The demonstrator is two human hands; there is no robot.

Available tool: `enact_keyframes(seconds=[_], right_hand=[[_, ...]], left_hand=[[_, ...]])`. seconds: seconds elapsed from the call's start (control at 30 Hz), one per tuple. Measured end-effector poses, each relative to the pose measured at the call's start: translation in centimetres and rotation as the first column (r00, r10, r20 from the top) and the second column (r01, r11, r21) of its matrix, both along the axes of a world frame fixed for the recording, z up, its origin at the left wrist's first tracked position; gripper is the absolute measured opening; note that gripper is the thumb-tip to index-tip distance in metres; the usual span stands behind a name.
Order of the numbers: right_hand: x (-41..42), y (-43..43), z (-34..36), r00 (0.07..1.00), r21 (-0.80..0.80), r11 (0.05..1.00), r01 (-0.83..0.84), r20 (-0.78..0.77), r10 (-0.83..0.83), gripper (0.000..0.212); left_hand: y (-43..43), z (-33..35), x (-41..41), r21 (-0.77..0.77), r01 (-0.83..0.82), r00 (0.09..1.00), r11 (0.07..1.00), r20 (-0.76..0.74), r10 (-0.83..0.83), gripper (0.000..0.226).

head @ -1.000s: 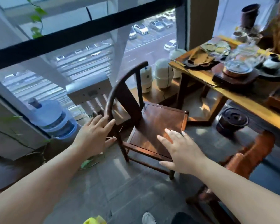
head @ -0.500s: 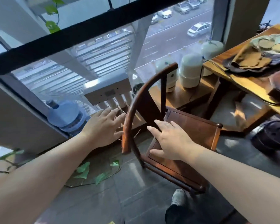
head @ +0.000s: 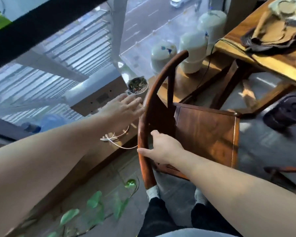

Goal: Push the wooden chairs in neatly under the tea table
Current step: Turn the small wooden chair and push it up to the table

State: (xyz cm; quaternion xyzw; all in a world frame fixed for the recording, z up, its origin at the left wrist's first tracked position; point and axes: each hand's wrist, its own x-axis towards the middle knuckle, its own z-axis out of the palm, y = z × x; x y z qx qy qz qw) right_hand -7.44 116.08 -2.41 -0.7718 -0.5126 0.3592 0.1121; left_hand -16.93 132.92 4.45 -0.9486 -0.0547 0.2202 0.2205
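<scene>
Now, head view only. Right hand (head: 162,149) is closed around the curved back rail of the wooden chair (head: 207,134), at lower centre of the frame: thumb lies along the outer face of the rail, fingers wrap to the inner side and are mostly hidden. Left hand (head: 125,108) is open, fingers spread and extended, just left of the upper part of the same rail; fingertips sit close to the rail, but contact cannot be confirmed because of motion blur. It holds nothing. Chair occupies centre frame, seat facing right, its far edge near the tea table (head: 237,47) in the upper right; seat is not under the tabletop. Pale ceramic jars (head: 193,53) stand on a low ledge behind the chair back. A small potted plant (head: 137,84) sits just beyond the left fingertips. Green leaves (head: 96,202) lie on the floor at lower left.
</scene>
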Motion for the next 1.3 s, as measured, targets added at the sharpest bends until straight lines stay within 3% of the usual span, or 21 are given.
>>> enact_keyframes(seconds=[0.13, 0.27, 0.37, 0.67, 0.83, 1.0, 1.17, 1.3], right_hand=[[-2.4, 1.4, -1.6, 0.925, -0.110, 0.957, 0.268, -0.249, -0.288, 0.061], [-3.7, 3.0, -2.5, 0.806, -0.132, 0.867, 0.480, -0.324, -0.496, 0.045], [-4.1, 3.4, -2.2, 0.736, -0.160, 0.822, 0.547, -0.377, -0.563, 0.042], [-4.8, -0.9, -1.6, 0.789, -0.201, 0.829, 0.523, -0.255, -0.559, 0.040], [-4.9, -8.7, -2.1, 0.817, -0.246, 0.841, 0.481, -0.222, -0.532, 0.053], [-3.7, -17.0, -1.8, 0.884, -0.291, 0.868, 0.403, -0.122, -0.451, 0.038], [-2.9, -23.3, -1.3, 0.886, -0.311, 0.841, 0.443, 0.008, -0.464, 0.040], [-4.0, -24.5, -0.8, 0.838, -0.270, 0.793, 0.546, 0.151, -0.525, 0.034]], left_hand=[[1.9, -1.7, 1.8, -0.022, 0.182, 0.981, 0.983, -0.059, -0.183, 0.057], [2.6, -3.1, 2.8, -0.083, 0.261, 0.954, 0.962, -0.132, -0.270, 0.057], [3.1, -4.3, 3.4, -0.113, 0.307, 0.936, 0.945, -0.143, -0.322, 0.048], [1.2, -5.7, 3.7, -0.256, 0.547, 0.821, 0.797, -0.020, -0.570, 0.031], [-5.6, -6.3, 2.8, -0.297, 0.631, 0.766, 0.717, 0.089, -0.637, 0.035], [-12.0, -6.9, 3.6, -0.421, 0.655, 0.738, 0.628, 0.179, -0.650, 0.045], [-11.2, -7.0, 6.9, -0.408, 0.655, 0.729, 0.636, 0.117, -0.675, 0.070], [-7.6, -7.5, 10.1, -0.383, 0.685, 0.696, 0.620, 0.092, -0.712, 0.065]])
